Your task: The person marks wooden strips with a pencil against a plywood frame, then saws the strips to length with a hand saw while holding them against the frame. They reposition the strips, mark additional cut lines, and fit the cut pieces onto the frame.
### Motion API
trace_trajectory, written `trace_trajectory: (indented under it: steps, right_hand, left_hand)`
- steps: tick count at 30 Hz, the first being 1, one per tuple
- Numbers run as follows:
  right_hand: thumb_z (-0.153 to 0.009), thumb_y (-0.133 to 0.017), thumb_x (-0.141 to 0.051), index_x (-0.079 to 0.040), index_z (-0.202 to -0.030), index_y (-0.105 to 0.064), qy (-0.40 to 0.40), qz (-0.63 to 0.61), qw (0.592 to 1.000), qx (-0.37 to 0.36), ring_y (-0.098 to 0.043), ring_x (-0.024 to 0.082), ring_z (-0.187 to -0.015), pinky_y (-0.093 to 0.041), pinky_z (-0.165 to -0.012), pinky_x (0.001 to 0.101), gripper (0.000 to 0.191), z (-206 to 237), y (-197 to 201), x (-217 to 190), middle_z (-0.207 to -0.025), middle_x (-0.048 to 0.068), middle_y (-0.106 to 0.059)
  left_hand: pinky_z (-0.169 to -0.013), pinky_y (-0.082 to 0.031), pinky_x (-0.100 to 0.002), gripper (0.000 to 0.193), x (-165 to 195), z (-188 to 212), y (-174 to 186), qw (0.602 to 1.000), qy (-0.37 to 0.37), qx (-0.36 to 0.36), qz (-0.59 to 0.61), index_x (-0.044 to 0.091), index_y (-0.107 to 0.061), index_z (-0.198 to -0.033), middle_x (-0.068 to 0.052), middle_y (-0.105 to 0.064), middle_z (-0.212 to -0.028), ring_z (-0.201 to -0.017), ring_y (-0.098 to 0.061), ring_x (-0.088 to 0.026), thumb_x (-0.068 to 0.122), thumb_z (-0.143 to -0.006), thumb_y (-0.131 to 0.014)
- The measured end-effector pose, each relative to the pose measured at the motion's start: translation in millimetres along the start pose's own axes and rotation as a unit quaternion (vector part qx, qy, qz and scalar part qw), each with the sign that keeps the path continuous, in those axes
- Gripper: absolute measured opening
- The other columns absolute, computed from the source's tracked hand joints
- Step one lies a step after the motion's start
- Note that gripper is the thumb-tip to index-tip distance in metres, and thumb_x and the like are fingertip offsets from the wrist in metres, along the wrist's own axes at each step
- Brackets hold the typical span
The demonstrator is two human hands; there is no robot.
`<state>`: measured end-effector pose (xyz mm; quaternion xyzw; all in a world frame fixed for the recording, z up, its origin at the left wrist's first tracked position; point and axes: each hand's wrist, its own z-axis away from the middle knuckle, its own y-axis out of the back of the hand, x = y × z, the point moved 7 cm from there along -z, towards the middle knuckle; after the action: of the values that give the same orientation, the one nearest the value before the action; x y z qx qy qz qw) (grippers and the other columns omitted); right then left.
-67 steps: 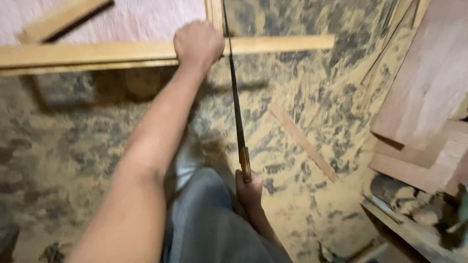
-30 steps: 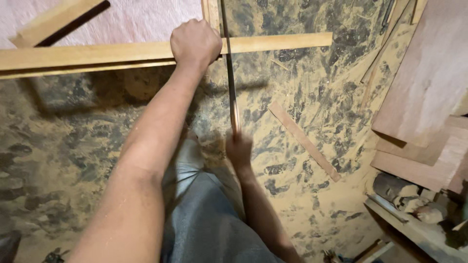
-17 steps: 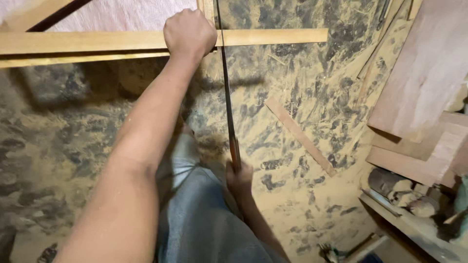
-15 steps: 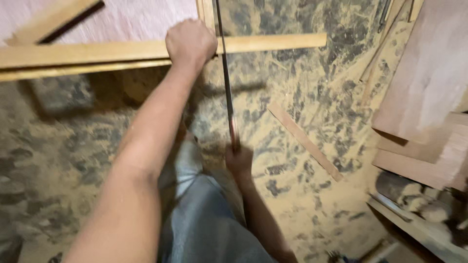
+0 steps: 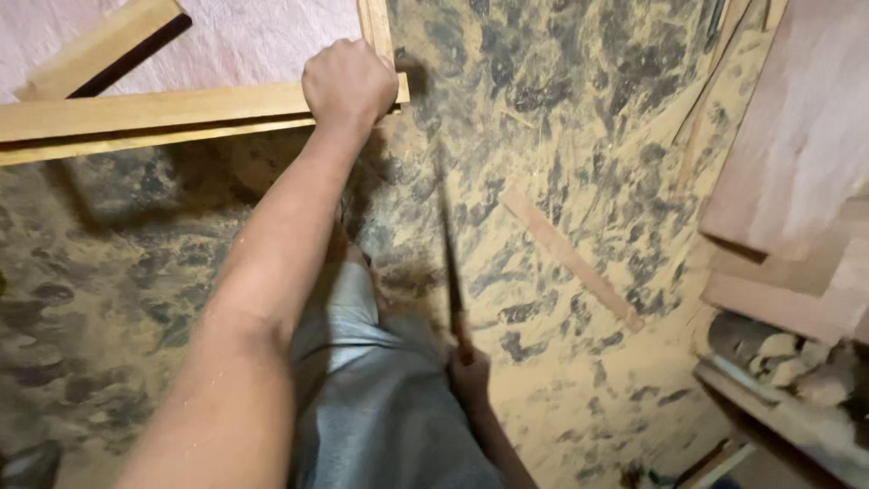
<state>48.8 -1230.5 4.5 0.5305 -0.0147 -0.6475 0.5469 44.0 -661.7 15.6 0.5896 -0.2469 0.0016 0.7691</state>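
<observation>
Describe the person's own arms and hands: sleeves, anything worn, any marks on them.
Both arms are bare: no sleeve, glove, watch or ring shows. The left forearm is long and lean, speckled with fine sawdust, ending in the left hand. The right hand is smaller in view, low in the picture, partly hidden behind grey trousers; its wrist shows no covering either.

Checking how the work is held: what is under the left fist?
The left hand presses on a long pale wooden strip, at its cut end. A second wooden strip runs away beside the fist. Under the strips lies a sawdust-covered floor. The strip's surface beneath the fist is hidden.
</observation>
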Motion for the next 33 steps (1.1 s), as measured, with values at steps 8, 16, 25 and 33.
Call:
trace_trajectory:
  steps: [8, 16, 25, 33]
  right_hand:
    - [-0.095, -0.068, -0.020, -0.004, -0.071, -0.055, -0.229, -0.196, 0.952, 0.046, -0.050, 0.016, -0.041, -0.040, -0.042, 0.0367, 0.032, -38.8, -35.7, 39.8, -0.051, 0.003, -0.051]
    - [-0.093, -0.066, -0.007, -0.006, -0.076, -0.052, -0.384, -0.481, 0.780, 0.116, -0.043, 0.013, -0.043, -0.042, -0.044, 0.0330, 0.022, -44.3, -123.0, 63.3, -0.056, -0.001, -0.043]
    - [-0.093, -0.069, -0.005, -0.004, -0.079, -0.054, -0.369, -0.541, 0.737, 0.166, -0.043, 0.011, -0.046, -0.038, -0.044, 0.0310, 0.021, -88.6, -263.8, 117.9, -0.059, -0.001, -0.047]
    - [-0.089, -0.071, -0.015, -0.008, -0.085, -0.066, -0.394, -0.476, 0.785, 0.043, -0.054, 0.011, -0.055, -0.042, -0.050, 0.0310, 0.010, -106.4, -263.2, 158.4, -0.065, -0.003, -0.058]
  left_hand:
    - [-0.073, -0.056, -0.052, 0.032, -5.3, 5.6, -3.5, 0.999, -0.030, 0.029, 0.008, 0.000, -0.076, -0.083, -0.024, -0.073, -0.088, -0.078, -0.071, -0.040, 0.028, -0.087, -0.060]
    - [-0.098, -0.040, -0.055, 0.016, -4.7, 66.1, 37.6, 0.925, -0.287, 0.218, 0.124, -0.002, -0.059, -0.103, -0.024, -0.055, -0.106, -0.108, -0.052, -0.041, 0.004, -0.089, -0.061]
    - [-0.095, -0.053, -0.051, 0.036, -74.3, 140.5, -276.7, 0.960, -0.233, -0.128, 0.083, -0.002, -0.063, -0.126, -0.023, -0.067, -0.119, -0.110, -0.065, -0.041, 0.016, -0.094, -0.065]
    - [-0.101, -0.050, -0.052, 0.052, -206.7, 74.5, -527.9, 0.957, -0.012, -0.250, -0.145, 0.002, -0.055, -0.137, -0.025, -0.061, -0.134, -0.122, -0.059, -0.044, 0.026, -0.094, -0.072]
